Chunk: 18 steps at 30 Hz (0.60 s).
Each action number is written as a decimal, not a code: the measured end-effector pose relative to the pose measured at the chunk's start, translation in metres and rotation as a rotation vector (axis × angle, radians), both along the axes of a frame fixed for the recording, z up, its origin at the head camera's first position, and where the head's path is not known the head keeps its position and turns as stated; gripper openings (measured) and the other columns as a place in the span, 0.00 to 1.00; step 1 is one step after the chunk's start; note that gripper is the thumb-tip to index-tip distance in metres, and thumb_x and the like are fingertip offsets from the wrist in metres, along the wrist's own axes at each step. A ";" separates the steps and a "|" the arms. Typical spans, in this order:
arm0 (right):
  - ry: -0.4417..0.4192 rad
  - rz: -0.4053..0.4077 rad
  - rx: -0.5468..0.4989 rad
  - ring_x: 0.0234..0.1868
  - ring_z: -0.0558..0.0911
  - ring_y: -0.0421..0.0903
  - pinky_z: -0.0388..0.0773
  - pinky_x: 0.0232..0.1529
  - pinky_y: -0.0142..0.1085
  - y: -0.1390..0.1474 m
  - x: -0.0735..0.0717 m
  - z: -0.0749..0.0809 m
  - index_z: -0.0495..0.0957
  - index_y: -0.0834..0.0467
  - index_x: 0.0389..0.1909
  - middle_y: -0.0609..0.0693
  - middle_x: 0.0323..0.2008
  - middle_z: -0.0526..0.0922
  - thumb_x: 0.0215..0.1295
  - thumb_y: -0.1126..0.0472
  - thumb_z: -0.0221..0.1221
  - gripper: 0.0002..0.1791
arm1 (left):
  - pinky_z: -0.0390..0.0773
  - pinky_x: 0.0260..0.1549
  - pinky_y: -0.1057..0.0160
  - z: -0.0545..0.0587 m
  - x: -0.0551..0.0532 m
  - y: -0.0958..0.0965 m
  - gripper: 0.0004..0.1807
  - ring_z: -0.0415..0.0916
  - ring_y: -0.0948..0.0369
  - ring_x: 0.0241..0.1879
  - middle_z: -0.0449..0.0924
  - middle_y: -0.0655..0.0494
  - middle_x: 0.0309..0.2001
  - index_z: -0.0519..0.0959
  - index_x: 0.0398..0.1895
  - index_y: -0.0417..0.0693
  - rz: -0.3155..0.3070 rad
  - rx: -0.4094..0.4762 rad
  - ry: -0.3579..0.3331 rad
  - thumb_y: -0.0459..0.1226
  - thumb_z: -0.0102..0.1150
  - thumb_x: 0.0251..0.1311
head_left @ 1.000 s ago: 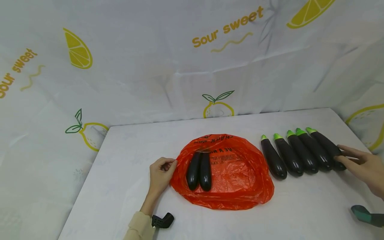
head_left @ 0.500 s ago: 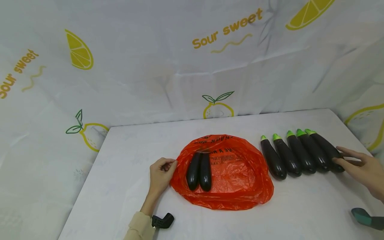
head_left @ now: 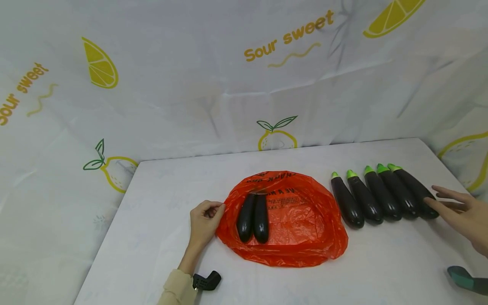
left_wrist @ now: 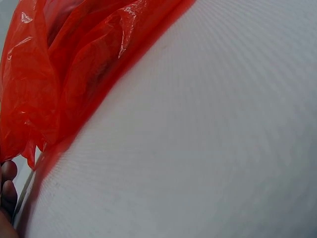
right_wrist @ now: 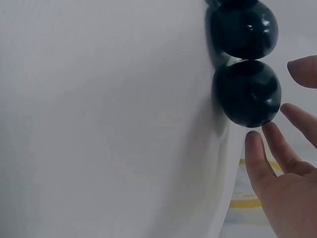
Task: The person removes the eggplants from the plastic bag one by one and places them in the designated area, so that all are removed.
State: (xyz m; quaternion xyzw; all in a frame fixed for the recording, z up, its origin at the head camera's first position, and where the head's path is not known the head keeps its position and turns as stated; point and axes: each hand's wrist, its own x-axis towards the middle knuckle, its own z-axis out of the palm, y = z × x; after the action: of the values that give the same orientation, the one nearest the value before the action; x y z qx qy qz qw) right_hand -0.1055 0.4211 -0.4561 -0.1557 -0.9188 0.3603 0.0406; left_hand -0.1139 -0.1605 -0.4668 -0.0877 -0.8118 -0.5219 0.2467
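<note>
My left hand [head_left: 205, 220] pinches the left rim of a red plastic bag [head_left: 297, 224], which lies spread with its mouth facing up. Inside, on the left, two dark eggplants [head_left: 261, 218] lie side by side. To the bag's right stands a row of several eggplants with green tops. My right hand [head_left: 463, 214] is at the lower end of the rightmost eggplant [head_left: 413, 188], thumb above it and fingers spread. In the right wrist view the thumb [right_wrist: 304, 72] is apart from that eggplant; the fingertips are beside it, contact unclear.
A white cloth covers the table [head_left: 164, 186], and a lemon-printed cloth [head_left: 183, 84] hangs behind it. The leftmost eggplant [head_left: 347, 203] of the row lies close to the bag's right rim. A black strap device [head_left: 207, 280] sits on the left wrist.
The right-hand eggplants have shifted slightly left at their lower ends. My right hand has since loosened and drawn back a little to the right. The left hand and bag stay put.
</note>
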 end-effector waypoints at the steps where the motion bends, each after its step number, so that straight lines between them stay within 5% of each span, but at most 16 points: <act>1: 0.036 -0.001 -0.004 0.40 0.63 0.14 0.80 0.43 0.30 0.000 0.001 -0.001 0.56 0.50 0.79 0.56 0.80 0.57 0.74 0.49 0.57 0.37 | 0.71 0.25 0.74 0.000 0.000 0.000 0.04 0.69 0.64 0.24 0.79 0.46 0.22 0.86 0.30 0.34 0.000 -0.001 -0.001 0.21 0.68 0.54; 2: 0.067 -0.005 -0.005 0.35 0.54 0.13 0.74 0.36 0.21 -0.002 0.002 0.000 0.59 0.51 0.78 0.46 0.77 0.63 0.73 0.50 0.58 0.36 | 0.71 0.25 0.74 0.000 0.000 0.000 0.03 0.69 0.64 0.24 0.79 0.46 0.22 0.86 0.30 0.34 0.000 -0.002 -0.001 0.21 0.68 0.54; 3: 0.095 -0.011 -0.008 0.35 0.55 0.13 0.66 0.31 0.16 -0.004 0.002 0.001 0.61 0.53 0.77 0.36 0.71 0.67 0.73 0.52 0.59 0.35 | 0.70 0.25 0.74 0.000 0.000 0.000 0.03 0.69 0.64 0.24 0.79 0.46 0.22 0.86 0.30 0.34 0.000 -0.003 -0.002 0.21 0.68 0.54; 6: 0.169 -0.033 -0.030 0.35 0.58 0.12 0.62 0.30 0.10 -0.011 0.003 0.003 0.65 0.49 0.75 0.14 0.49 0.62 0.72 0.54 0.61 0.33 | 0.70 0.25 0.74 0.000 0.000 0.000 0.03 0.69 0.64 0.24 0.79 0.45 0.22 0.86 0.29 0.34 0.000 -0.004 -0.004 0.22 0.68 0.54; 8: 0.201 -0.046 -0.047 0.35 0.60 0.13 0.61 0.32 0.09 -0.015 0.004 0.006 0.68 0.53 0.74 0.12 0.42 0.57 0.71 0.55 0.61 0.32 | 0.70 0.25 0.74 0.000 0.000 0.000 0.03 0.69 0.64 0.24 0.79 0.46 0.21 0.86 0.29 0.34 0.004 -0.005 -0.005 0.22 0.68 0.54; 11: 0.213 -0.053 -0.055 0.35 0.61 0.11 0.61 0.32 0.09 -0.019 0.003 0.007 0.69 0.40 0.73 0.11 0.41 0.58 0.71 0.54 0.61 0.30 | 0.70 0.25 0.74 0.000 0.000 0.000 0.03 0.69 0.65 0.23 0.79 0.46 0.21 0.86 0.29 0.35 0.008 -0.010 -0.004 0.22 0.69 0.54; 18: 0.176 -0.035 0.009 0.36 0.58 0.12 0.61 0.30 0.10 -0.035 0.002 0.020 0.68 0.57 0.73 0.18 0.45 0.64 0.71 0.50 0.61 0.33 | 0.70 0.24 0.74 0.000 -0.001 -0.002 0.01 0.69 0.64 0.23 0.79 0.45 0.21 0.85 0.30 0.31 -0.002 -0.011 0.006 0.23 0.68 0.55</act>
State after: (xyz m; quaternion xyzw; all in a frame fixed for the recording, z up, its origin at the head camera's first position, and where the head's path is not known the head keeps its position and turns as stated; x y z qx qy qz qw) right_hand -0.1031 0.3858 -0.4363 -0.1394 -0.9105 0.3678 0.1279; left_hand -0.1147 -0.1622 -0.4669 -0.0917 -0.8138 -0.5175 0.2481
